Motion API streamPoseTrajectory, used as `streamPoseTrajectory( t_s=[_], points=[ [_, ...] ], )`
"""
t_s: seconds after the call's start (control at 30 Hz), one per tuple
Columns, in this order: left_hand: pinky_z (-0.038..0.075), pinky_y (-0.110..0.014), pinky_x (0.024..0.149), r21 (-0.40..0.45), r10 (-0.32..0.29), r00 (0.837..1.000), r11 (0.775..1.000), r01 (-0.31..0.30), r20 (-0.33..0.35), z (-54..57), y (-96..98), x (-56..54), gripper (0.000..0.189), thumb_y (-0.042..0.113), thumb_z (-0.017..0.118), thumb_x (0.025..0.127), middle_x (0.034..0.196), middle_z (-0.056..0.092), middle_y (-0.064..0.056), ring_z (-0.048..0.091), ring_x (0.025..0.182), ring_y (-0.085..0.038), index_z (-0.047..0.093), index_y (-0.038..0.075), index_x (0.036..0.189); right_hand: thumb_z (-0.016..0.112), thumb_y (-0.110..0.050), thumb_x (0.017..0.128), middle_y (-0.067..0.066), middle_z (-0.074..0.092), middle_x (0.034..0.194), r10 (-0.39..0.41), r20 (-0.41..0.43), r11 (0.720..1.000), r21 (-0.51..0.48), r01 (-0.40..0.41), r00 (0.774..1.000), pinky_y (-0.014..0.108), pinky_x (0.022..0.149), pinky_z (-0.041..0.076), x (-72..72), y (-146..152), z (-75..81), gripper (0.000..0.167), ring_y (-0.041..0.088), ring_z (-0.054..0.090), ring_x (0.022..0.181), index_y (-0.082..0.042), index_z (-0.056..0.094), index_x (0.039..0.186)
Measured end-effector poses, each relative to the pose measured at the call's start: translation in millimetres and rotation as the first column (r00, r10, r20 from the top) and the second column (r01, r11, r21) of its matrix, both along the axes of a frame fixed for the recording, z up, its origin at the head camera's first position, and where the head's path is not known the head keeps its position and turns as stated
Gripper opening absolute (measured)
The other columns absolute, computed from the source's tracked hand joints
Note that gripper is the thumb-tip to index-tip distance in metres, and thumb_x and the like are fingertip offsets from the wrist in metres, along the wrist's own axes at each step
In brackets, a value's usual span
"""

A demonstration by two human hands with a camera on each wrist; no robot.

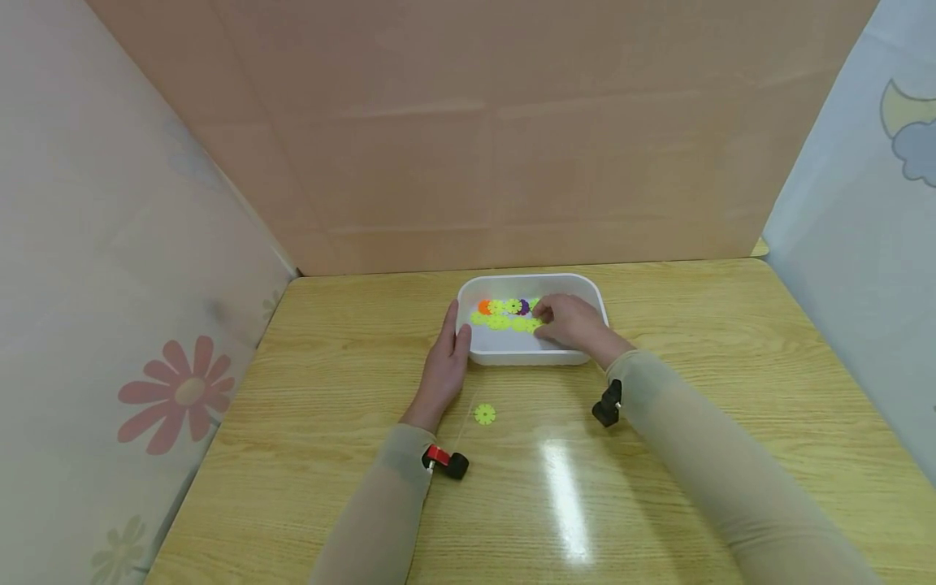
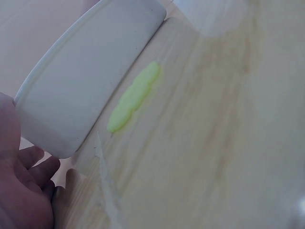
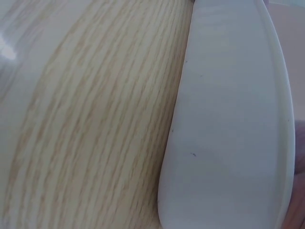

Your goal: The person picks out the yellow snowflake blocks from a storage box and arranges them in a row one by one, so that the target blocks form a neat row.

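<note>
A white plastic tray [image 1: 504, 358] stands toward the back of the table, holding several notched plastic discs, mostly yellow [image 1: 499, 322], with an orange disc [image 1: 484, 307] and a purple disc [image 1: 524, 307]. My left hand [image 1: 444, 366] rests along the tray's left side, fingers extended against the outer wall and thumb by the near corner. Inside the tray's right half, my right hand [image 1: 574, 323] reaches down with bent fingers, thumb and fingertips at the yellow discs. I cannot tell whether it pinches one. The right wrist view shows mainly the tray's outer wall [image 3: 224, 124].
One yellow notched disc [image 1: 485, 414] lies flat on the wooden table [image 1: 351, 366] in front of the tray. A thin pale strip [image 2: 107, 181] runs near it. A pinkish-brown panel [image 1: 483, 162] rises behind the table, with patterned white side panels [image 1: 110, 244] at left and right.
</note>
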State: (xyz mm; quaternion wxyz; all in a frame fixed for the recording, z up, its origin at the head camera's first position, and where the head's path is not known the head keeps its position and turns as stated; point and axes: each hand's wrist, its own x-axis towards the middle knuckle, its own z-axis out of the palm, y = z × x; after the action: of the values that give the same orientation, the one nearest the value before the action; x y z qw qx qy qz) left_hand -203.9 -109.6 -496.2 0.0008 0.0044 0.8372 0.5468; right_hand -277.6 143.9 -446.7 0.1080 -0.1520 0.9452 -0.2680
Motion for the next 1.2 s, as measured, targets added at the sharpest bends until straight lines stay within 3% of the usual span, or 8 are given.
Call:
streamPoseTrajectory(
  t_s=[0.2,0.83,1.2],
  points=[
    [0.023,-0.05,0.134,0.003,0.0,1.0,1.0,0.0,-0.002,-1.4,0.6,-0.9,0.065,0.051,0.036,0.12,0.182,0.021,0.008,0.021,0.167,-0.02,0.014,0.034,0.179,0.086,-0.017,0.097,0.016,0.076,0.121,0.016,0.002,1.0,0.023,-0.016,1.0,0.05,0.105,0.054,1.3,-1.1,2.9,0.04,0.032,0.068,0.115,0.003,0.076,0.131],
    [0.024,-0.051,0.134,0.001,0.001,1.0,1.0,-0.001,-0.002,-0.5,0.8,-0.1,0.065,0.05,0.037,0.121,0.182,0.024,0.007,0.023,0.166,-0.021,0.015,0.033,0.179,0.084,-0.015,0.097,0.015,0.076,0.118,0.003,-0.04,0.998,0.056,-0.001,0.999,0.051,0.103,0.054,3.4,-5.0,1.8,0.032,0.033,0.068,0.111,0.001,0.075,0.124],
    [0.024,-0.049,0.134,-0.004,-0.002,1.0,1.0,0.002,-0.01,-0.4,-0.6,0.3,0.065,0.05,0.036,0.121,0.181,0.025,0.006,0.023,0.166,-0.02,0.016,0.032,0.179,0.083,-0.012,0.095,0.008,0.067,0.099,0.019,-0.083,0.998,0.062,-0.014,0.996,0.044,0.085,0.05,5.8,-6.5,3.1,0.028,0.027,0.059,0.093,-0.001,0.074,0.119]
  ],
)
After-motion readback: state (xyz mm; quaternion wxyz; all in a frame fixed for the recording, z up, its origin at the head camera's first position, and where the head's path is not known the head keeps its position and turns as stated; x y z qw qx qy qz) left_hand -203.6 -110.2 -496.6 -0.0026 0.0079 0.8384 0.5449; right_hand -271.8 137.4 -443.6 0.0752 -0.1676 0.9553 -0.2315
